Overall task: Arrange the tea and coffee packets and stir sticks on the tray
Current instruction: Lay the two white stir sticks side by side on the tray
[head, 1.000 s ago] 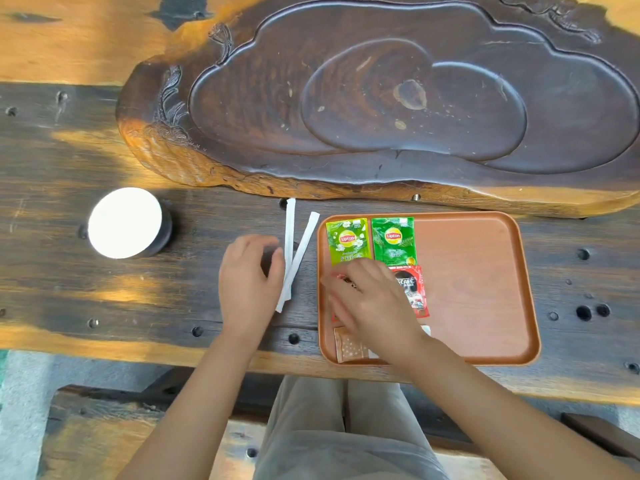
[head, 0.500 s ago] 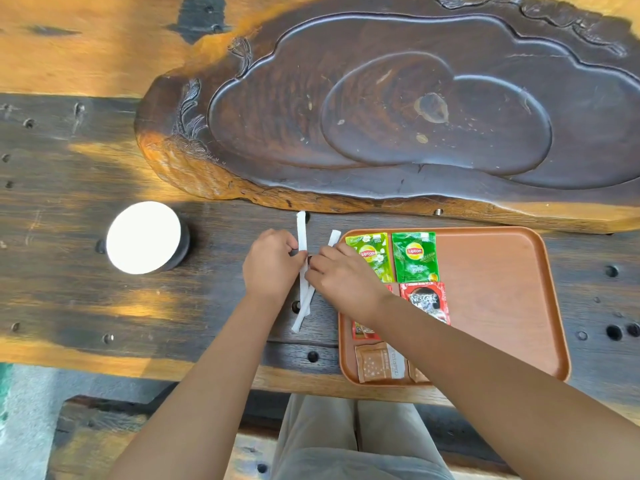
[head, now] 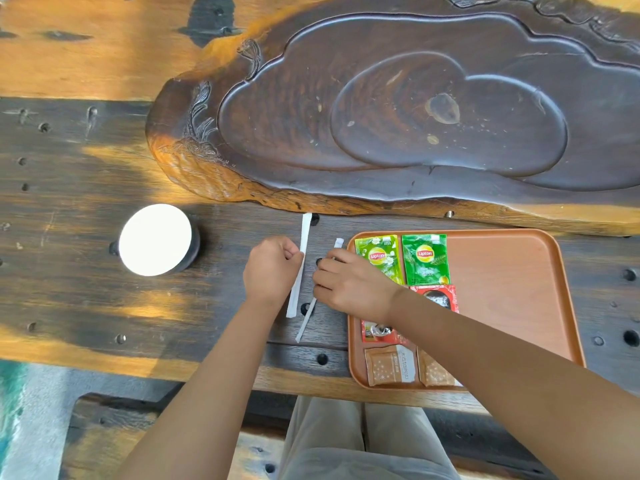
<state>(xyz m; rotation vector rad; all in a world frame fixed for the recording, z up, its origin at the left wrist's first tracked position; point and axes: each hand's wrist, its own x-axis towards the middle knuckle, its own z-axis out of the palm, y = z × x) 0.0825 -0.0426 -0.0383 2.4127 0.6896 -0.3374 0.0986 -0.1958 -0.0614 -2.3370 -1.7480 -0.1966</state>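
Since the earlier frames, the right hand [head: 349, 284] has been brought off the tray [head: 512, 292] and across to the two paper-wrapped stir sticks, and the sticks have been drawn slightly apart. The left stir stick [head: 300, 268] lies nearly upright on the dark wooden surface [head: 86, 299], just left of the tray; the right stir stick [head: 306, 322] is tilted, its upper end near the tray's corner. Both sticks are off the tray. On the tray's left part, two green tea packets [head: 425, 259], red coffee packets [head: 434, 297] and tan packets [head: 391, 365] are laid in two columns. The step in hand is judged to be the pickup of the sticks; each is best pinched near its middle and lifted level, so the thin wrapper is not bent. The left hand [head: 272, 270] is curled, fingertips closed against the left stick. The right hand's fingers are pressed down onto the right stick; whether it is fully pinched cannot be told. A white round lid [head: 156, 239] stands well apart.
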